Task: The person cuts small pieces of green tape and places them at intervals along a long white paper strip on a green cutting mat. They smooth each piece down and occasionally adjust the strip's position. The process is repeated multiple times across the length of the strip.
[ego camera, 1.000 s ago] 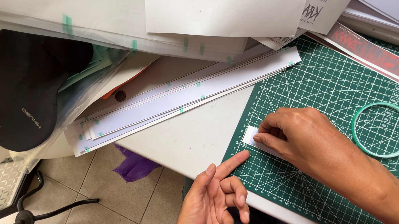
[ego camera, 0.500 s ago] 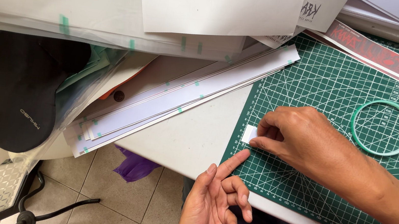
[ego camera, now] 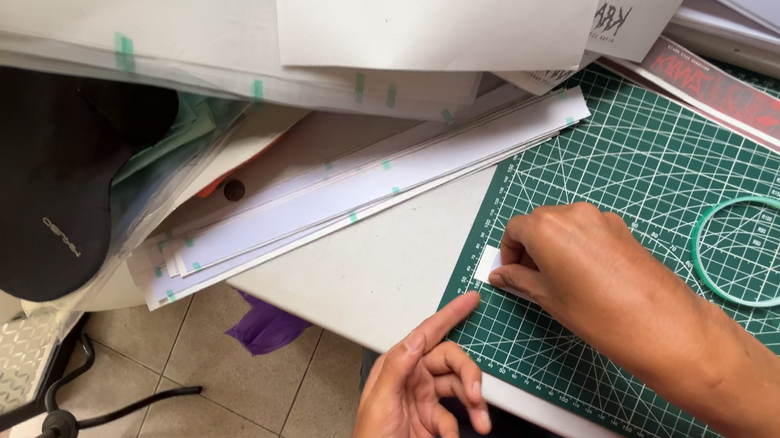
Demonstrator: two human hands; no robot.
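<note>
On the dark green gridded cutting mat, near its left edge, I see my right hand pressing down a small white paper strip, fingers curled over it and pinching its end. My left hand hovers just below the mat's edge, holding nothing, index finger extended toward the strip. A pale green ring lies farther right on the mat. Long white paper sheets lie stacked to the left.

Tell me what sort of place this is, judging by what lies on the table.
Probably a craft or print-finishing workbench. A green gridded cutting mat covers the table, printed paper sheets and taped white strips are piled beside it, and a green tape ring lies on the mat near the right hand.
</note>
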